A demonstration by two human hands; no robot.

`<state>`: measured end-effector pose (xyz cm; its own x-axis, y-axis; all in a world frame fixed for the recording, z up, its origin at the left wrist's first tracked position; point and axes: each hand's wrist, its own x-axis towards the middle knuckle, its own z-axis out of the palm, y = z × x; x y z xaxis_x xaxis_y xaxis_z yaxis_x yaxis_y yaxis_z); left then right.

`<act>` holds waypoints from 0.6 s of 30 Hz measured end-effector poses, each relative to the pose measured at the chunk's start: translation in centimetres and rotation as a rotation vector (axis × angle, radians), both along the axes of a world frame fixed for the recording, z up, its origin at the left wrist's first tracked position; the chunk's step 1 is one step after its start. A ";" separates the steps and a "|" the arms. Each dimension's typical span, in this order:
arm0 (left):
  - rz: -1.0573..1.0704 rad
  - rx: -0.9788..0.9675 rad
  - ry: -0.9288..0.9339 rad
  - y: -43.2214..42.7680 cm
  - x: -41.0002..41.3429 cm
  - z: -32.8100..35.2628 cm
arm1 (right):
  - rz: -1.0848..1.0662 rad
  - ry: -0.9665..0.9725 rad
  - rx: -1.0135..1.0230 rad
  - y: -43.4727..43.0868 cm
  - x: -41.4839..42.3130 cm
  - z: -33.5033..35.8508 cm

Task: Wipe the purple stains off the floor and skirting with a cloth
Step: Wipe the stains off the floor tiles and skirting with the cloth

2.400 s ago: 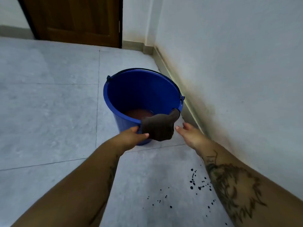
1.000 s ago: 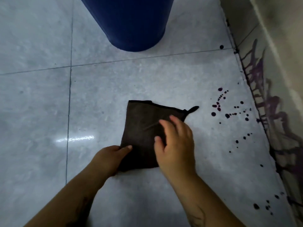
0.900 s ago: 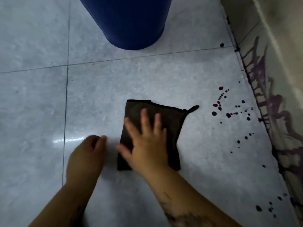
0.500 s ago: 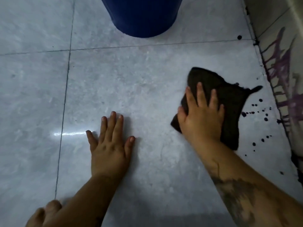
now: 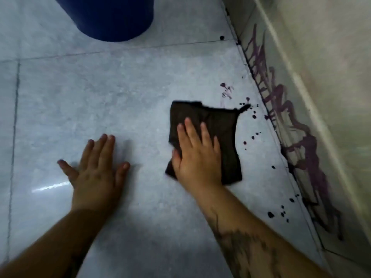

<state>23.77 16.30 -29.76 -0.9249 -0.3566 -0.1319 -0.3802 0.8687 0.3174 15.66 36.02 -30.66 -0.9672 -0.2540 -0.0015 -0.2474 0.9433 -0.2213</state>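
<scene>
A dark brown cloth lies flat on the pale grey floor tile. My right hand presses on its near left part, fingers spread. My left hand rests flat on the bare tile to the left, holding nothing. Purple drops dot the floor right of the cloth, and a smeared purple mark sits just beyond its far edge. More drops lie nearer me by the wall. Purple runs streak the skirting on the right.
A blue bucket stands on the floor at the top, beyond both hands. The wall rises on the right above the skirting. Tile joints cross the floor at the left and below the bucket.
The cloth went from the bucket to the floor. My right hand slid it right onto the drops, then back towards me, leaving a purple smear. My left hand let go and now lies flat.
</scene>
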 end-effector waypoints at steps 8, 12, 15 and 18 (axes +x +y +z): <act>-0.142 0.025 -0.018 11.1 2.2 -0.9 | 0.281 0.004 0.154 9.3 -4.0 0.6; -0.169 0.012 -0.082 11.2 2.1 -0.9 | -0.274 -0.020 0.098 8.4 -4.9 0.0; -0.186 -0.015 -0.077 11.0 1.9 -1.1 | 0.108 0.065 -0.019 2.7 -0.9 -0.8; -0.196 -0.047 -0.104 11.1 1.7 -1.2 | 0.390 0.031 0.078 2.3 -6.3 0.2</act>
